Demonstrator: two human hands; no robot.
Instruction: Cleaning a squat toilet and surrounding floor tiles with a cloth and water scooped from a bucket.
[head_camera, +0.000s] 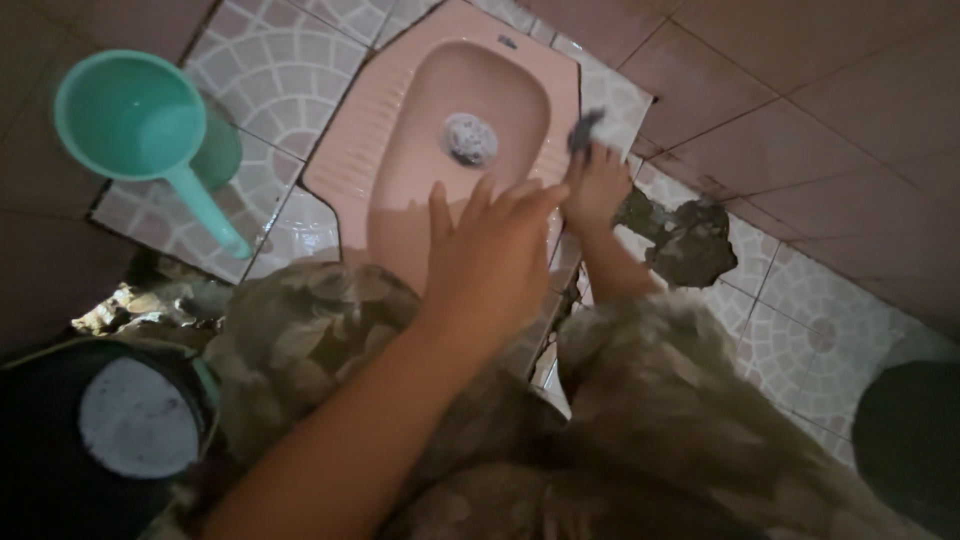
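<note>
A pink squat toilet pan (400, 120) is set into the patterned tile floor, with a grey wire scrubbing ball (469, 137) lying in its bowl. My left hand (490, 255) hovers over the near end of the pan, fingers spread, holding nothing. My right hand (597, 185) rests at the pan's right rim, closed on a small dark scrubbing pad (585, 127) that sticks up past the fingers. My knees in patterned trousers (310, 340) fill the lower part of the view.
A teal plastic dipper (135, 120) with a long handle lies on the tiles at the left. A dark bucket (60, 400) holding something pale sits at lower left. Broken, dark cement (690, 240) shows right of the pan. A dark round object (910, 440) sits at lower right.
</note>
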